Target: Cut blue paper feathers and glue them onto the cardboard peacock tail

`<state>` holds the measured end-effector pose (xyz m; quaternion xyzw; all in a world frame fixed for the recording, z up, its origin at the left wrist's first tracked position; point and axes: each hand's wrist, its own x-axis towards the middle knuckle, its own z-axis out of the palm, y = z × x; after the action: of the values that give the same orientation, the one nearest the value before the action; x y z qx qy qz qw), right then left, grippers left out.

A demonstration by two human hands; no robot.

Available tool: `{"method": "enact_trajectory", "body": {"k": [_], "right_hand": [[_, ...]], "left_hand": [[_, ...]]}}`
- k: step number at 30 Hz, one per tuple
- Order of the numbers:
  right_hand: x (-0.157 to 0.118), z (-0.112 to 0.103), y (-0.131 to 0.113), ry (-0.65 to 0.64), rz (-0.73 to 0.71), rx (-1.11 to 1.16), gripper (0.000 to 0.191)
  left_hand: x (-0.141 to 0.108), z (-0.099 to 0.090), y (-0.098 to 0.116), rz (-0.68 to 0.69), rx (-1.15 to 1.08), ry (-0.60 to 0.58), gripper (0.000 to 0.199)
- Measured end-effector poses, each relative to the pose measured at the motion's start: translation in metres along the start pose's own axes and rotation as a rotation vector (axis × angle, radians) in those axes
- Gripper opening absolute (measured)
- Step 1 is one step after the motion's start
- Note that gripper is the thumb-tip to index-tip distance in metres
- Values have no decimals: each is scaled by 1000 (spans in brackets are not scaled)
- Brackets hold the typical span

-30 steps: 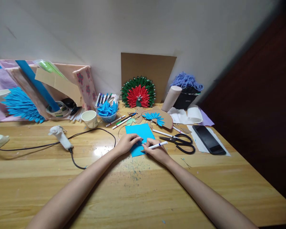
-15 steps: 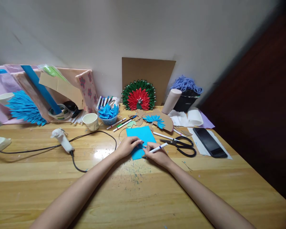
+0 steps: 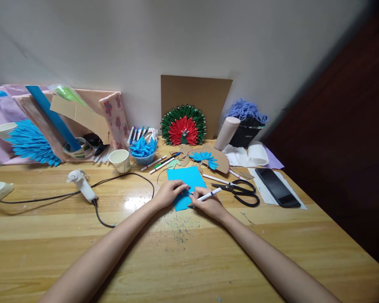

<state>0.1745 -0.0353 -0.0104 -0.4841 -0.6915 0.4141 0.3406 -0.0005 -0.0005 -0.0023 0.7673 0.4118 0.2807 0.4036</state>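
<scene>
Blue paper [image 3: 187,175] lies on the wooden table [image 3: 177,265], partly under both hands. Left hand [image 3: 169,193] rests on its left side; cannot tell whether those fingers pinch anything. Right hand [image 3: 208,205] clamps a white marker [image 3: 211,193] in bunched fingers at the paper's right edge. Black-handled scissors [image 3: 245,199] lie nearby, farther right.

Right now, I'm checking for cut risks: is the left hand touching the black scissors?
Apart. The head view shows it plainly: the left hand is on the blue sheet; the black scissors lie beyond its right edge, past the right hand.
</scene>
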Motion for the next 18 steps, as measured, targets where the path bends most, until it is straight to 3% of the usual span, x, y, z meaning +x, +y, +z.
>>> {"method": "enact_trajectory", "body": {"k": [3, 8, 18], "right_hand": [[1, -2, 0, 7, 10, 28, 29], [4, -5, -1, 203, -4, 29, 27], [4, -3, -3, 169, -16, -49, 27]], "left_hand": [[0, 0, -1, -3, -5, -3, 38], [0, -1, 1, 15, -13, -2, 39], [0, 0, 0, 14, -34, 0, 38]]}}
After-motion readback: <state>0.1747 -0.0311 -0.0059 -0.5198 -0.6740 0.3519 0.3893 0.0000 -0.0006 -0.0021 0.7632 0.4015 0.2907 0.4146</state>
